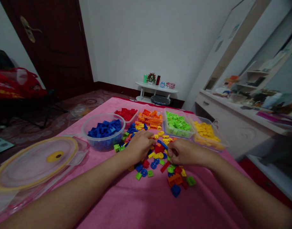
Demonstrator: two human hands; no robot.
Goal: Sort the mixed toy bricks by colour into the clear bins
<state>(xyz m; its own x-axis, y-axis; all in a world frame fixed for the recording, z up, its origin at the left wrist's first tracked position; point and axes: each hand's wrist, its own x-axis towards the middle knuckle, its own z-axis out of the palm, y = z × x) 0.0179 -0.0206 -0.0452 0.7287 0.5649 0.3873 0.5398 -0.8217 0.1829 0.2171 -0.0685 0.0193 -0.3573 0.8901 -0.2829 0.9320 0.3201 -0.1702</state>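
Observation:
A heap of mixed coloured plastic bricks lies on the pink table cloth. My left hand rests on the heap's left part, fingers curled over bricks, its fingertips near yellow pieces. My right hand lies on the heap's right part with its fingers pinched together at the pile; what they grip is hidden. Behind the heap stand a round bowl of blue bricks, a tub of red bricks, a tub of orange bricks, a tub of green bricks and a tub of yellow bricks.
A clear round lid with a yellow rim lies at the table's left. A white dresser stands to the right, a small white side table at the back wall, a dark door at the left.

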